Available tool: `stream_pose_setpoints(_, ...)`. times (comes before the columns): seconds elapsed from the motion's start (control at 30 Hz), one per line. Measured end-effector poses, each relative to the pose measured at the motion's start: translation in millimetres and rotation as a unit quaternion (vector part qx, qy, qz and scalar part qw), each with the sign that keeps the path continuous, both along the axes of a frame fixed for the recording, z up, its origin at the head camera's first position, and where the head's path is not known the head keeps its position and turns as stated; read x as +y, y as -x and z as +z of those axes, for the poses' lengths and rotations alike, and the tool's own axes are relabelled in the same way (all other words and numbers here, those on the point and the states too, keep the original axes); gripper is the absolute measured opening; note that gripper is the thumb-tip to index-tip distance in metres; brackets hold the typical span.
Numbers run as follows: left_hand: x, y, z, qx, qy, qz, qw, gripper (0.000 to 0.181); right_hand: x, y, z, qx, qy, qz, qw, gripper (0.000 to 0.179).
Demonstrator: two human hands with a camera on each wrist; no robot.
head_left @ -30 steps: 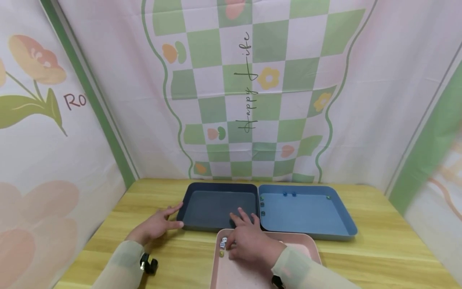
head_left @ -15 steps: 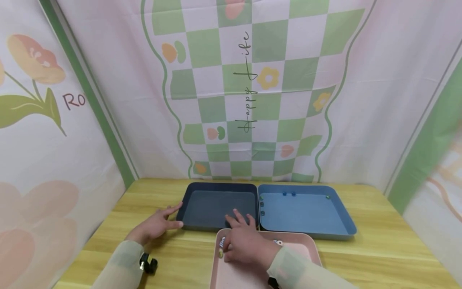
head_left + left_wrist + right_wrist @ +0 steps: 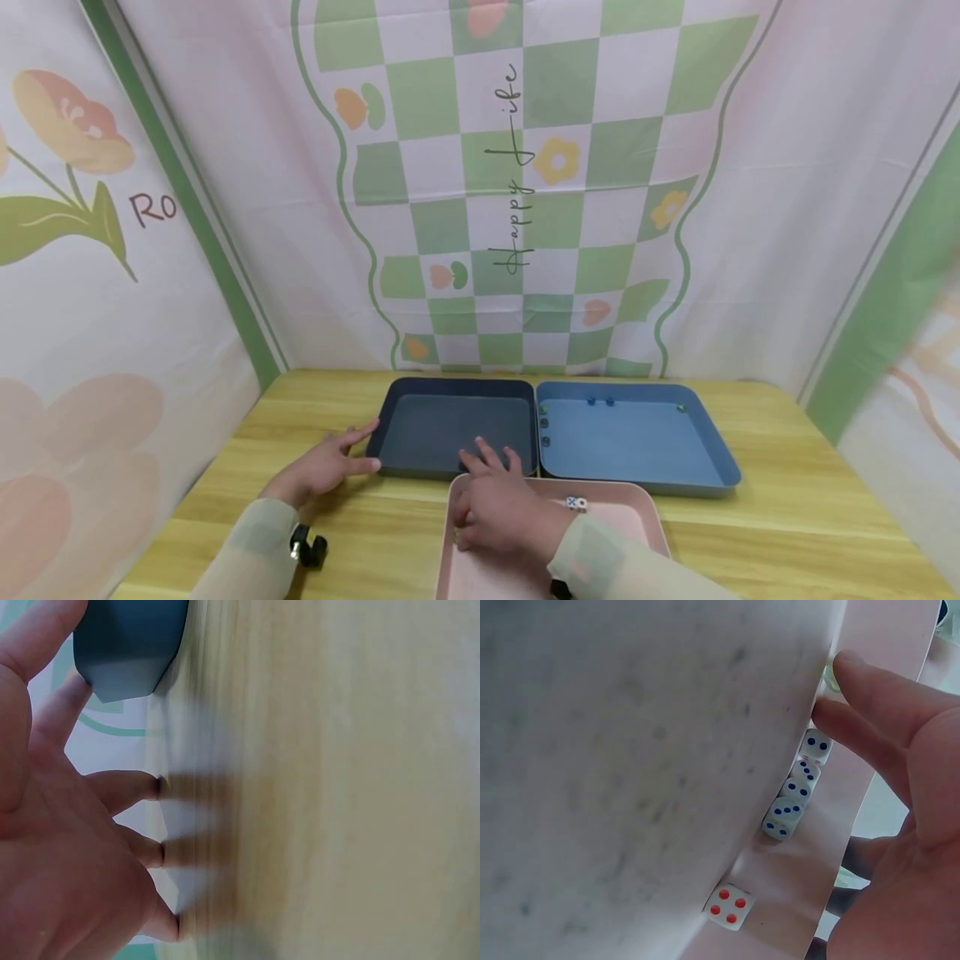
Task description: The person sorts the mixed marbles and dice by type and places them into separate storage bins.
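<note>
My right hand (image 3: 506,510) reaches over the left edge of the pink tray (image 3: 624,518). Its thumb and index finger pinch a small translucent yellow-green piece (image 3: 830,676) against the tray wall, partly hidden by the thumb. Right beside the index fingertip, several white dice with blue dots (image 3: 791,791) stand in a row along the wall, and a white die with red dots (image 3: 730,906) lies apart from them. My left hand (image 3: 322,469) is spread, thumb and index finger at the left side of the dark tray (image 3: 450,421), other fingertips down on the table.
Right of the dark tray stands a blue tray (image 3: 637,442) with several small blue and green pieces near its walls. Two white dice (image 3: 576,503) sit at the pink tray's far side. A patterned curtain (image 3: 558,317) hangs behind the wooden table (image 3: 810,525).
My right hand has shifted left and slightly toward me, onto the yellow-green piece, uncovering two white dice at the pink tray's far side. The left hand has stayed put.
</note>
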State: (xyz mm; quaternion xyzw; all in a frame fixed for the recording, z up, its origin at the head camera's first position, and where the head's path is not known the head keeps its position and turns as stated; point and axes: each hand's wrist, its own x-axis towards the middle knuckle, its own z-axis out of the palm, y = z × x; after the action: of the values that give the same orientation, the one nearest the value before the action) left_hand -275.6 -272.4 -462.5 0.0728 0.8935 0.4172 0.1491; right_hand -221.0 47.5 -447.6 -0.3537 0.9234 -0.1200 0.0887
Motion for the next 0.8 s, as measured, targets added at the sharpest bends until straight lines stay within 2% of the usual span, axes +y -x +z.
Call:
stream_pose_setpoints(0.2,-0.2,0.2,-1.2,-0.001,-0.005,0.000,1.0000,0.081,-2.3,-0.7,0.5,-0.004,-0.002,-0.007,1.0000,0.005)
stream_pose_setpoints(0.8,1.2,-2.1,2.7,-0.005,-0.013,0.001,0.9999,0.080,-2.5,-0.6,0.9,-0.017,0.012,-0.022,0.9995,0.006)
